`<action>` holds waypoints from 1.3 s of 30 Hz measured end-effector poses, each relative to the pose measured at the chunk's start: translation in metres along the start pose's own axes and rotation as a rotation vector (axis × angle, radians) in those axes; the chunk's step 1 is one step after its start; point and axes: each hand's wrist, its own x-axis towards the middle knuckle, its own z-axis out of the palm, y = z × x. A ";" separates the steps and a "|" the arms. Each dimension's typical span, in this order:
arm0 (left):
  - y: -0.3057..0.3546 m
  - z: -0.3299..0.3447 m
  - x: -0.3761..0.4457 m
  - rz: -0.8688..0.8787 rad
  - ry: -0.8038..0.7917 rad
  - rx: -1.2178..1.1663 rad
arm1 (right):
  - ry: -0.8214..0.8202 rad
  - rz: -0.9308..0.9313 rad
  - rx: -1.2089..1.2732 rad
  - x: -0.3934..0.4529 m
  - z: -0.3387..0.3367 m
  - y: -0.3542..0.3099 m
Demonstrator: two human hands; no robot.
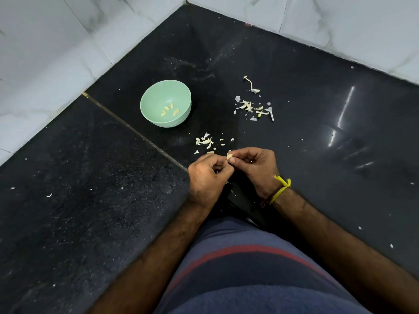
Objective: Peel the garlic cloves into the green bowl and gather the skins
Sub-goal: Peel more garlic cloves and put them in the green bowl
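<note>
Both hands, left hand (209, 172) and right hand (256, 165), pinch one garlic clove (229, 156) above the black counter (90, 200). One green bowl (156, 98) holds four peeled cloves (170, 109); skins (251, 107) lie in two loose heaps beside it

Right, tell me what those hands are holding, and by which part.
A small garlic clove, pinched between the fingertips of the left hand and the right hand. Which end each hand has cannot be told; the fingers cover most of it.

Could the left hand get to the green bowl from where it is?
Probably yes: the countertop between the left hand and the green bowl looks bare, though both hands now pinch a garlic clove.
</note>
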 end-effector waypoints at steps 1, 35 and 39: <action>0.000 0.000 0.000 -0.004 -0.001 -0.003 | -0.004 0.001 -0.001 0.000 -0.001 0.000; -0.005 -0.002 0.000 -0.355 -0.071 -0.447 | -0.185 0.093 0.156 0.005 -0.005 -0.001; -0.003 -0.001 0.000 -0.381 -0.056 -0.494 | -0.148 0.043 0.138 0.006 -0.002 0.000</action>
